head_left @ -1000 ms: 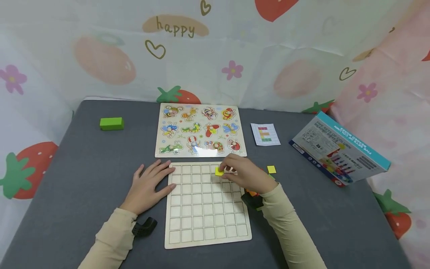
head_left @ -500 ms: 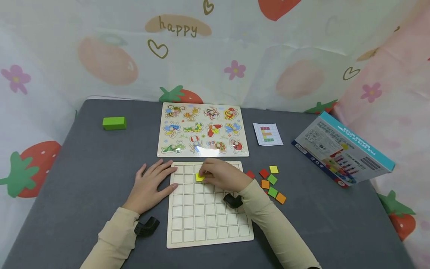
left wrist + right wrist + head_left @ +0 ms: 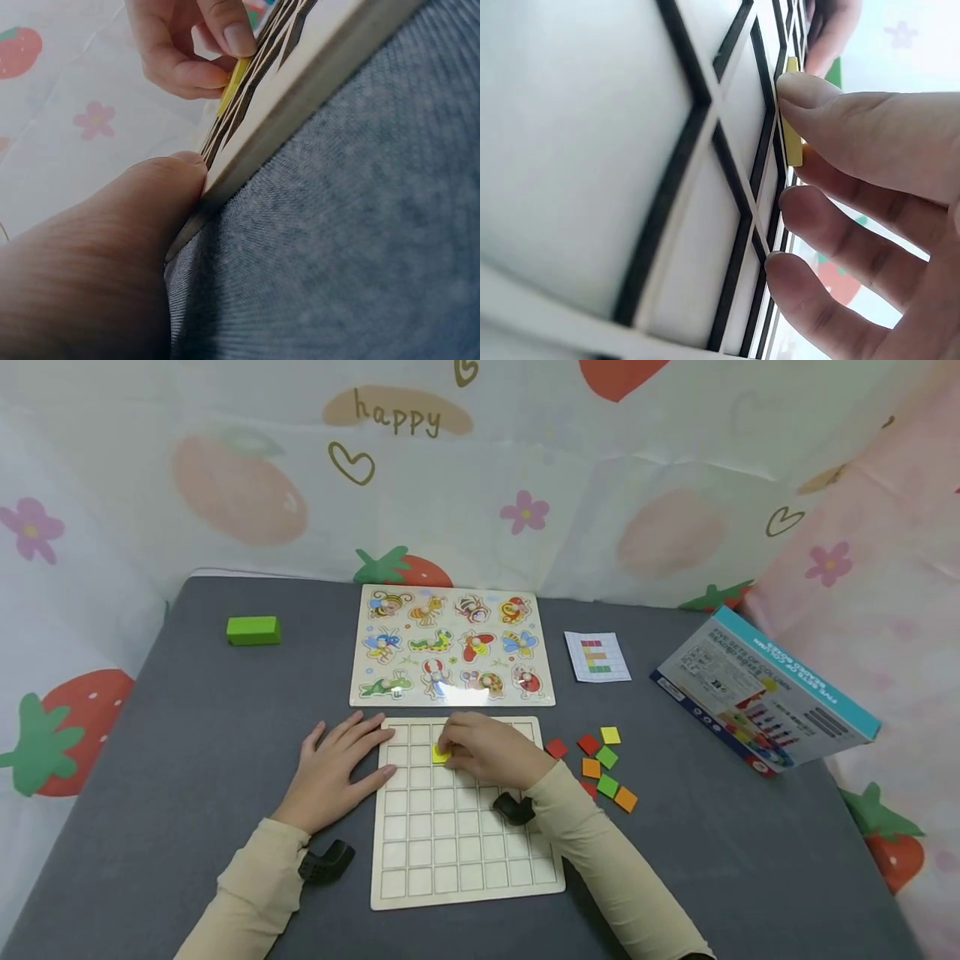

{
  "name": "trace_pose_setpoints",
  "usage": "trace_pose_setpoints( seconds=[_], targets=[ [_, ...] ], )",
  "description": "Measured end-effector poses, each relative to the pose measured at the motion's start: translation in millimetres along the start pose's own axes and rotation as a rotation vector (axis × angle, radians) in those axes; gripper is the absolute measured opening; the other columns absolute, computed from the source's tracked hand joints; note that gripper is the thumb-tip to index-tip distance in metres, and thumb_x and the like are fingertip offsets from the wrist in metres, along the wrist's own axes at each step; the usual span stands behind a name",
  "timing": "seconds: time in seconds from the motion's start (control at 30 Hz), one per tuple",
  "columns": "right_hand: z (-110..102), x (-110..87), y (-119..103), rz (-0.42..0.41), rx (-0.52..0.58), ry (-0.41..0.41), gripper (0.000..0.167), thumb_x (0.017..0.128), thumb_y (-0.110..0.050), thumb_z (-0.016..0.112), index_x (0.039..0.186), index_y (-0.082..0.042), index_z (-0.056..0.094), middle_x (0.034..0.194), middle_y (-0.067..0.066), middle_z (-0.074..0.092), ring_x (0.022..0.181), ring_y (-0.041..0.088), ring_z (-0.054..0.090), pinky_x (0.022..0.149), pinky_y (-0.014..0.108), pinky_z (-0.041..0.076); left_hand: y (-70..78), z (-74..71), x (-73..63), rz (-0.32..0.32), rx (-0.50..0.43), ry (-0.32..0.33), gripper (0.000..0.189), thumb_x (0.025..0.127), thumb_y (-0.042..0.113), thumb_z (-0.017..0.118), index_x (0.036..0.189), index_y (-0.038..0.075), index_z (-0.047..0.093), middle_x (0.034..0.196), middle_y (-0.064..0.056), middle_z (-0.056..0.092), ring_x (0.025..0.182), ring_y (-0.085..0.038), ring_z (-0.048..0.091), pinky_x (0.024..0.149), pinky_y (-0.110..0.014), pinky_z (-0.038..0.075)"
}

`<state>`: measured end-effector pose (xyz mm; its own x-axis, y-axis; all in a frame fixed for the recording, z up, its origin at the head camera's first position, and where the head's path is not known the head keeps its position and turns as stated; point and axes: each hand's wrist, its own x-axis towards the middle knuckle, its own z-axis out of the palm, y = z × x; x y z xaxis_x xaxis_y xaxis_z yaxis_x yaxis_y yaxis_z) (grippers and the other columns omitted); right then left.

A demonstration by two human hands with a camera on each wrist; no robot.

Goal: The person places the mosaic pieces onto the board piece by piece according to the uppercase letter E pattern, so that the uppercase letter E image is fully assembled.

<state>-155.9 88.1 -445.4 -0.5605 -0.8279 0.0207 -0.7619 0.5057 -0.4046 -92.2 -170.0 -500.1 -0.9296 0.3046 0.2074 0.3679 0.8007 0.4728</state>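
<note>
Head view shows work judged barely begun: visible cells of the grid board (image 3: 432,853) stand unfilled, loose tiles (image 3: 591,768) lie right on the counter (image 3: 697,860), the right hand (image 3: 491,750), reaching across, pinches a yellow tile (image 3: 438,756) at the far rows, and the left hand (image 3: 330,778) rests fingers-spread at the left edge.

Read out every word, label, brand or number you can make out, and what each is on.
"happy": on the patterned backdrop.
Box: its print is too small and blurred to read surely.
Grid board, yellow tile, pattern card: no readable text.
</note>
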Motion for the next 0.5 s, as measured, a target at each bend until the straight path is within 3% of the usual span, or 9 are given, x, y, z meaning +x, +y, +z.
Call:
trace_pose_setpoints(
  seconds=[0.5],
  targets=[
    [0.1,1.2,-3.3,0.033,-0.006,-0.011,0.015,0.089,-0.020,0.071,0.102,-0.014,0.068,0.104,-0.004,0.058,0.090,0.007,0.056,0.079,0.019,0.050,-0.1,-0.3,-0.6,-0.009,-0.002,-0.004,0.057,0.090,0.049,0.062,0.139,0.022,0.052,0.150,-0.003,0.042,0.143,-0.028,0.028,0.114,-0.062,0.008]
  ],
)
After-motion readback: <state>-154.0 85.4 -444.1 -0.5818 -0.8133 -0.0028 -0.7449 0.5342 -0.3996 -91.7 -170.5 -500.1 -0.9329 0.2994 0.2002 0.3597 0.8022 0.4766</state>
